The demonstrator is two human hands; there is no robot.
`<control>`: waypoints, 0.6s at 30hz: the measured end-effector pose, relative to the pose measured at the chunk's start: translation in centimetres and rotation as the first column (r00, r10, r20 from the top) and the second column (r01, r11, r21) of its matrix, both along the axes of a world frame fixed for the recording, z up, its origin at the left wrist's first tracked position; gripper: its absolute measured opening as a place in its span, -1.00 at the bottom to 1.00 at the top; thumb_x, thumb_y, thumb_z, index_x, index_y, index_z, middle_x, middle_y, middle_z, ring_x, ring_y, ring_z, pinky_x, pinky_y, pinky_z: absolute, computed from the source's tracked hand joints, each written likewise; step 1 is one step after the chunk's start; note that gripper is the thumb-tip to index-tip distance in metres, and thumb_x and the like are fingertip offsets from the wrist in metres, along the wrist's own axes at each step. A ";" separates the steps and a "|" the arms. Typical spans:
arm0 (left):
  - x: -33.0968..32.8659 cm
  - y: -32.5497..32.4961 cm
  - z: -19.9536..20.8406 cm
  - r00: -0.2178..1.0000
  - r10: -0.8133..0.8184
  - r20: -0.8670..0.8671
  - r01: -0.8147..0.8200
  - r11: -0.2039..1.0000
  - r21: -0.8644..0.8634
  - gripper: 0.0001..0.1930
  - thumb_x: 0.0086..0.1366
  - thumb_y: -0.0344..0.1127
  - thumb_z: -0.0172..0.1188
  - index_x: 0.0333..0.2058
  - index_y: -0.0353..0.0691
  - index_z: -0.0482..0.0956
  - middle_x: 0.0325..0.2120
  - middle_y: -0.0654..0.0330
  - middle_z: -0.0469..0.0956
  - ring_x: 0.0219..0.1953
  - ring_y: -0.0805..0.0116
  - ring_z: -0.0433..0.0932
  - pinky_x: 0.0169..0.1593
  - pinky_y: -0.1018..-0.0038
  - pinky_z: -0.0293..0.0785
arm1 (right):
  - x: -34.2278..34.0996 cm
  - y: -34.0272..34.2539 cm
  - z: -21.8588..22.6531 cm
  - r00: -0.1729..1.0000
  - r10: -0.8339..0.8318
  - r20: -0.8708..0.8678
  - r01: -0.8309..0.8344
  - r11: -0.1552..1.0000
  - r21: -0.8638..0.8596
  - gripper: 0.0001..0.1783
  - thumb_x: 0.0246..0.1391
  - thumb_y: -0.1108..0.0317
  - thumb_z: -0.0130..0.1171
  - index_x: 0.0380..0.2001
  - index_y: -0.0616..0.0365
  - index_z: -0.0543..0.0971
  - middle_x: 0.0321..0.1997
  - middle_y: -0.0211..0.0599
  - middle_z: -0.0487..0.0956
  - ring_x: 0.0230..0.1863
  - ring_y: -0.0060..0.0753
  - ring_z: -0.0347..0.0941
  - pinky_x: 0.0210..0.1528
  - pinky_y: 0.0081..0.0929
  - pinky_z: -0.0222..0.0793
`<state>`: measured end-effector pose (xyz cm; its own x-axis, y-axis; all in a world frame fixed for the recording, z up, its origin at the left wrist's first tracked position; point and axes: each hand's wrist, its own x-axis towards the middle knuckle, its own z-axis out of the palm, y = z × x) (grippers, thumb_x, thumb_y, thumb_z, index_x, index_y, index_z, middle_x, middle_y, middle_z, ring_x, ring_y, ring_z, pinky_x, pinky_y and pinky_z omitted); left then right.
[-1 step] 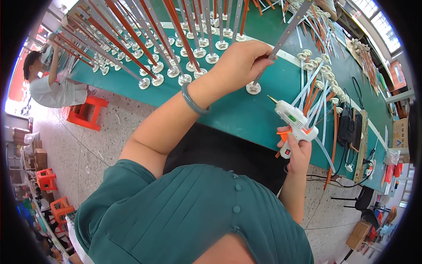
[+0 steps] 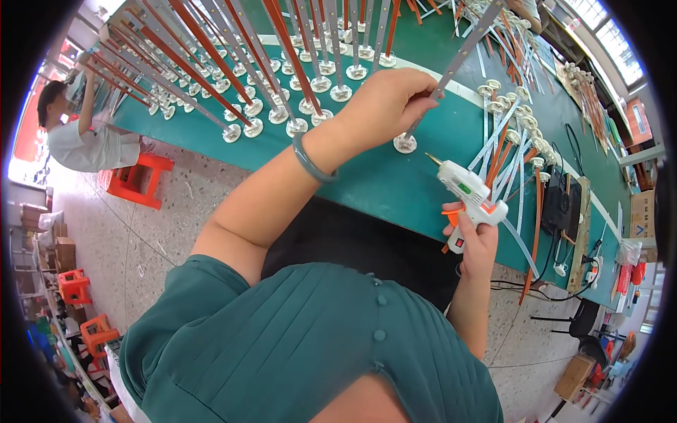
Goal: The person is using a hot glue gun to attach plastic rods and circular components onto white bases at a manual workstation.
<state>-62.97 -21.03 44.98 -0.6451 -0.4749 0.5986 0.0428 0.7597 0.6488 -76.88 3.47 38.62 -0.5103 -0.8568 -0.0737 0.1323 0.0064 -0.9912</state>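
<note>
The left hand (image 2: 384, 102) pinched a grey strip (image 2: 451, 70) that rose toward one o'clock, its round white base (image 2: 405, 144) resting on the green bench (image 2: 367, 176). At four o'clock from that base, the right hand (image 2: 476, 243) was closed around a white glue gun (image 2: 469, 190), nozzle aimed toward ten o'clock. Rows of strips on white bases (image 2: 282, 92) stood at eleven o'clock.

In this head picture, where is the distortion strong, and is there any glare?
Head view: the green table edge bends in a curve toward the rim; a black ring frames the picture; the windows at top right are bright; the left hand and the glue gun look sharp.
</note>
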 end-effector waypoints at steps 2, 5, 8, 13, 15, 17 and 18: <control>-0.1 -0.2 -1.3 0.997 -0.041 0.064 0.036 0.996 0.084 -0.85 0.24 -0.47 0.24 -0.21 -0.30 0.62 -0.37 0.10 0.62 -0.37 0.29 0.63 -0.25 0.44 0.53 | 0.4 -0.7 -0.2 0.994 0.029 -0.107 -0.026 0.999 0.028 -0.63 0.24 0.45 0.09 0.09 0.32 0.43 -0.14 -0.10 0.64 -0.42 -0.54 0.52 -0.40 -0.61 0.43; 0.0 0.3 -3.3 0.993 -0.064 0.104 0.056 0.995 0.084 -0.86 0.22 -0.45 0.26 -0.24 -0.30 0.62 -0.39 0.11 0.61 -0.38 0.29 0.62 -0.24 0.43 0.53 | 0.4 -1.2 -0.7 0.987 0.041 -0.154 -0.035 0.998 0.046 -0.63 0.24 0.41 0.12 0.09 0.30 0.44 -0.15 -0.16 0.65 -0.44 -0.60 0.49 -0.42 -0.65 0.39; 0.1 0.7 -4.7 0.984 -0.091 0.150 0.071 0.989 0.132 -0.88 0.23 -0.46 0.25 -0.26 -0.31 0.59 -0.40 0.10 0.60 -0.38 0.28 0.60 -0.24 0.42 0.51 | 0.1 -2.0 -0.9 0.980 0.041 -0.196 -0.030 0.998 0.055 -0.62 0.24 0.38 0.14 0.07 0.30 0.45 -0.16 -0.19 0.65 -0.45 -0.63 0.47 -0.43 -0.67 0.36; 0.4 0.5 -6.0 0.992 -0.055 0.112 0.039 0.990 0.136 -0.90 0.26 -0.50 0.19 -0.25 -0.31 0.53 -0.40 0.11 0.56 -0.37 0.27 0.58 -0.26 0.42 0.49 | -0.1 -3.2 -1.0 0.974 0.051 -0.220 -0.030 0.995 0.098 -0.64 0.23 0.36 0.16 0.04 0.30 0.48 -0.19 -0.23 0.66 -0.46 -0.65 0.46 -0.44 -0.68 0.33; 0.4 0.4 -6.4 0.994 -0.060 0.096 0.044 0.986 0.162 -0.91 0.27 -0.51 0.17 -0.25 -0.31 0.51 -0.40 0.12 0.55 -0.37 0.27 0.57 -0.27 0.42 0.48 | -0.1 -3.6 -0.9 0.977 0.045 -0.209 -0.028 0.996 0.083 -0.65 0.23 0.35 0.16 0.02 0.31 0.49 -0.20 -0.23 0.66 -0.47 -0.64 0.46 -0.44 -0.67 0.33; 0.4 0.4 -6.7 0.996 -0.055 0.075 0.040 0.981 0.191 -0.91 0.27 -0.53 0.16 -0.24 -0.31 0.50 -0.40 0.13 0.54 -0.37 0.28 0.56 -0.27 0.43 0.48 | -0.2 -3.8 -1.1 0.973 0.049 -0.226 -0.029 0.995 0.093 -0.65 0.23 0.35 0.16 0.02 0.31 0.49 -0.19 -0.23 0.66 -0.47 -0.64 0.46 -0.44 -0.67 0.33; 0.4 0.5 -6.8 0.996 -0.054 0.077 0.038 0.981 0.193 -0.91 0.27 -0.53 0.16 -0.24 -0.31 0.50 -0.40 0.13 0.54 -0.37 0.28 0.56 -0.27 0.43 0.48 | -0.2 -3.9 -1.2 0.968 0.053 -0.245 -0.028 0.994 0.102 -0.65 0.23 0.34 0.17 0.02 0.31 0.49 -0.19 -0.23 0.66 -0.47 -0.64 0.46 -0.44 -0.67 0.34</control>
<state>-62.59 -20.55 38.20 -0.7118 -0.5441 0.4442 0.0155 0.6201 0.7844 -77.09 -0.40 37.44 -0.4881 -0.8721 -0.0336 -0.1189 0.1046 -0.9874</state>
